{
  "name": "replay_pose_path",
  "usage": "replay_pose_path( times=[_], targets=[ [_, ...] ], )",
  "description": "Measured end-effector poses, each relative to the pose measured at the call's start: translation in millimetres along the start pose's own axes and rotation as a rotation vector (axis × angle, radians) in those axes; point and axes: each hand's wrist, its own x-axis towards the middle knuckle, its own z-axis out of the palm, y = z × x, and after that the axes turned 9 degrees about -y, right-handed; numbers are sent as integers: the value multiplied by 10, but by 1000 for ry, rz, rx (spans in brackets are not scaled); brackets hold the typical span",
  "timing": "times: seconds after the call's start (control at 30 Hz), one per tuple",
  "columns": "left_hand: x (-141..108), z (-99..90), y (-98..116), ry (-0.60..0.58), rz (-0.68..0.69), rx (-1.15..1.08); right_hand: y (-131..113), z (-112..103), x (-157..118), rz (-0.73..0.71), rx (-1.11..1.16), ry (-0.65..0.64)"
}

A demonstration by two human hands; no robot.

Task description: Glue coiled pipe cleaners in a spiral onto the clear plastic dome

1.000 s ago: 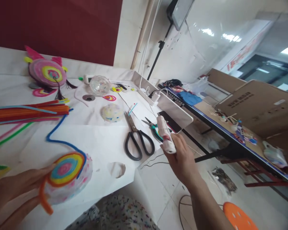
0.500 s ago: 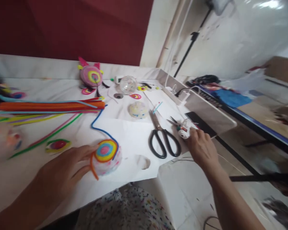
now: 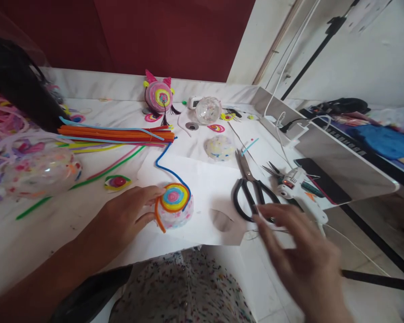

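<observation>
My left hand pinches the left side of a clear ball speckled with colour, resting on white paper. On top of the ball is a coil of pipe cleaners, pink in the centre, then blue, yellow and orange. An orange end hangs down its left side, and a blue pipe cleaner trails from it to the back. My right hand, slightly blurred, hovers by the handles of the black-handled scissors, thumb and fingers apart with nothing visible between them. Behind it lies a white glue gun beside pliers.
A bundle of orange pipe cleaners lies at the back left. Near it are a speckled clear ball and an eye-shaped piece. Farther back stand a pink decorated ball and another clear ball. A dark phone lies at the right.
My right hand has left the glue gun and come back toward me, beside the scissors. My left hand stays on the ball. The camera view has turned left.
</observation>
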Motion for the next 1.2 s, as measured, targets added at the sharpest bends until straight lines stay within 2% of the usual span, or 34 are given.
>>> replay_pose_path(
  times=[0.07,0.1,0.17,0.33,0.53,0.77,0.87,1.2],
  targets=[
    [10,-17,14,-12,-2,7,-385,224,-4,-174,231,12],
    [14,-24,21,-14,0,8,-545,331,9,-230,299,-23],
    [20,-34,33,-2,7,5,-787,511,54,-330,334,-26],
    [32,-46,59,17,33,-6,-1045,758,137,-362,284,4],
    [35,-48,87,20,45,30,-1102,897,127,-397,90,67],
    [51,-32,82,52,60,17,-1050,835,141,-472,-66,60],
    [51,-29,74,51,73,54,-1026,826,145,-457,-120,83],
    [26,-57,59,8,56,123,-938,916,101,-387,-84,107]
  ],
)
